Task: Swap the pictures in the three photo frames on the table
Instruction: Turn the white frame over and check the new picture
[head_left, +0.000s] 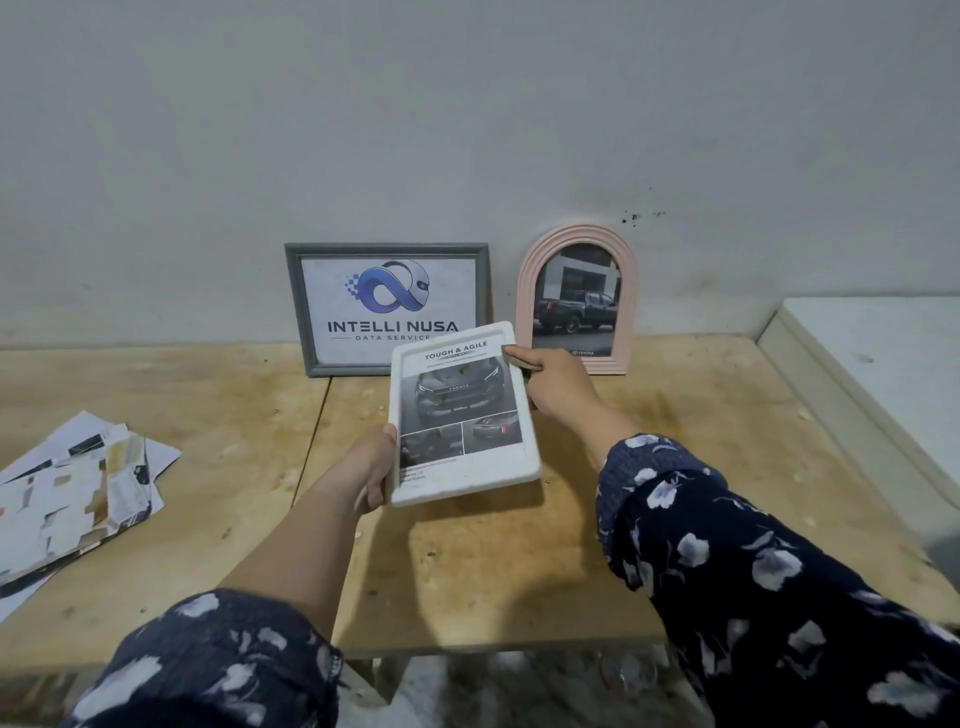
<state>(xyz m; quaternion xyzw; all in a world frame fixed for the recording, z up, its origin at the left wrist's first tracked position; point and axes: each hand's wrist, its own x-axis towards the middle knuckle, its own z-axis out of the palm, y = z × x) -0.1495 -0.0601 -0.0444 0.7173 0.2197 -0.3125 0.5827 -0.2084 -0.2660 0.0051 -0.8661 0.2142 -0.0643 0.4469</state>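
White rectangular frame (462, 415), one of three, held above wooden worktop (675, 467): left hand (376, 467) grips lower edge, right hand (550, 379) pinches top corner. Grey rectangular frame (387, 309), pink arched frame (576, 299) lean upright at wall.

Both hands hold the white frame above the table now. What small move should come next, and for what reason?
Probably set the white frame upright by the wall, beside the grey frame and pink arched frame. It already shows a car page, and the left hand and right hand hold it tilted in front of the gap between those two.
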